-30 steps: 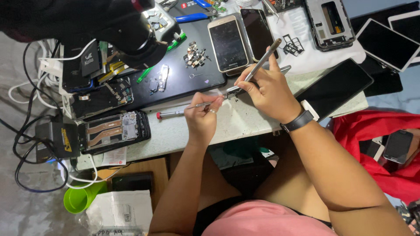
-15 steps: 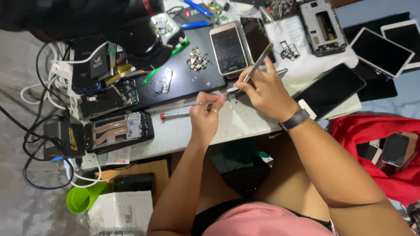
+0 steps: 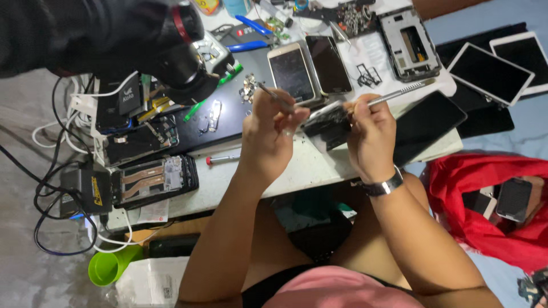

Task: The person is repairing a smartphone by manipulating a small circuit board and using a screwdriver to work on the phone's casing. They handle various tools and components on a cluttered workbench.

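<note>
My left hand [image 3: 269,130] is raised above the white table [image 3: 302,171] and pinches thin metal tweezers [image 3: 275,96] that point up and left. My right hand [image 3: 370,134], with a wristwatch [image 3: 381,187], grips a silver rod-shaped tool [image 3: 399,91] slanting up to the right. Between both hands is a dark phone part [image 3: 324,122], touched by the right hand's fingers. A red-tipped screwdriver [image 3: 224,159] lies loose on the table left of my left wrist.
Two phones [image 3: 291,71] lie on a dark mat [image 3: 228,122], a bare phone frame [image 3: 408,43] and tablets [image 3: 491,71] farther right. A black lens [image 3: 182,57], an opened phone [image 3: 154,179] and cables [image 3: 57,228] fill the left. Red cloth [image 3: 479,228] and a green cup [image 3: 108,265] lie below.
My left hand has lifted off the table and moved right toward the phones, leaving the red-tipped screwdriver lying there. Both hands now meet around the dark phone part.
</note>
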